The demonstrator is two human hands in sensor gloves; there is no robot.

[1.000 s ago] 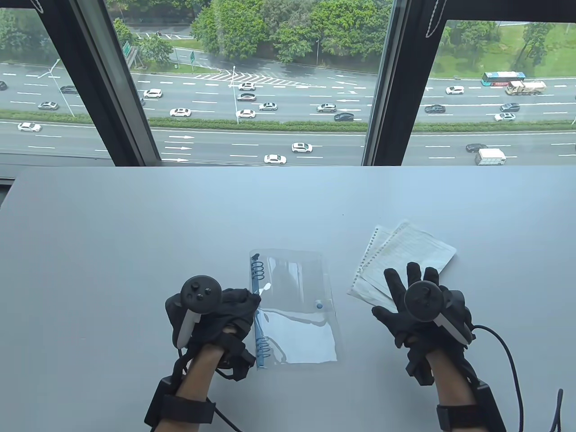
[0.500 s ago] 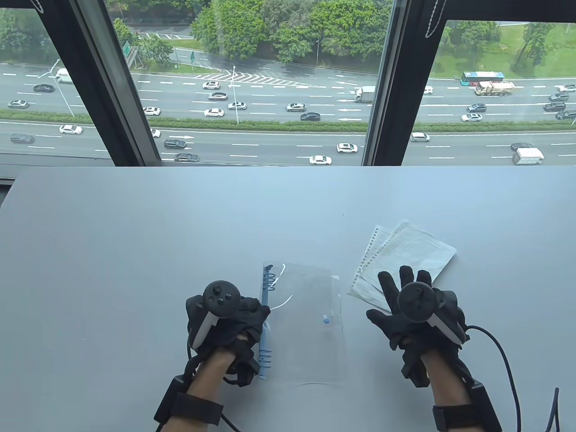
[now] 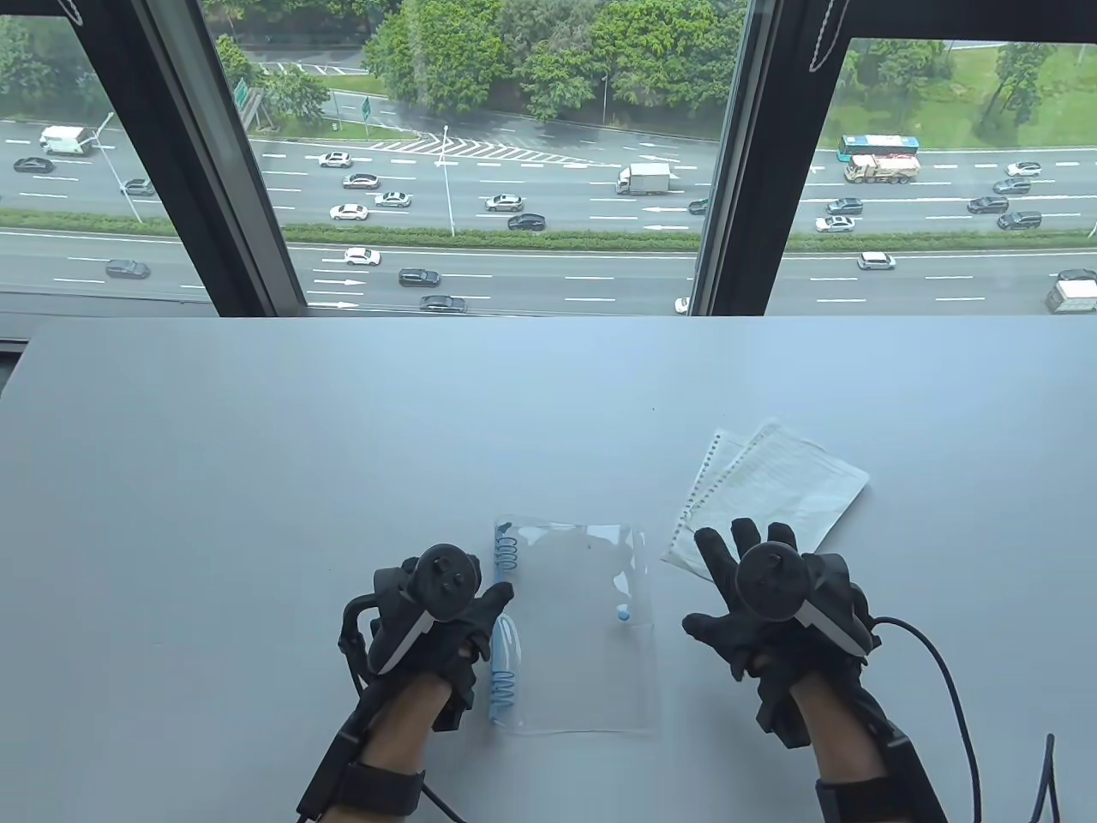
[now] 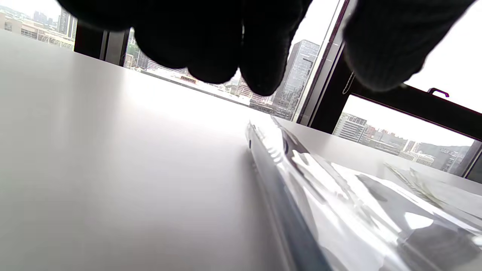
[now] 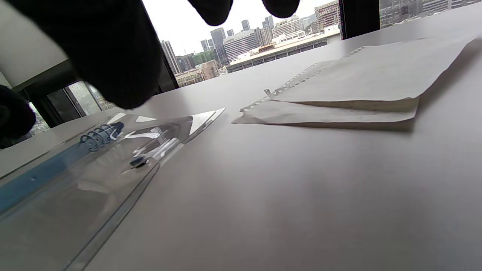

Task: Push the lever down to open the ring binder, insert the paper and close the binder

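I keep my left hand (image 3: 446, 613) at the lower middle of the frame, fingers curled against the blue spine (image 3: 504, 660) of the clear binder (image 3: 591, 634), probably to steady it for the lever; I cannot tell whether they grip it. The binder lies flat on the desk (image 3: 257, 480), cover closed. My right hand (image 3: 763, 600) hovers spread and empty just below the 2 punched sheets (image 3: 771, 497) at right, ready to pick them up.

Both hands low at the near edge: left hand (image 3: 437, 621) has its fingers curled, right hand (image 3: 763, 600) is splayed flat, palm down.
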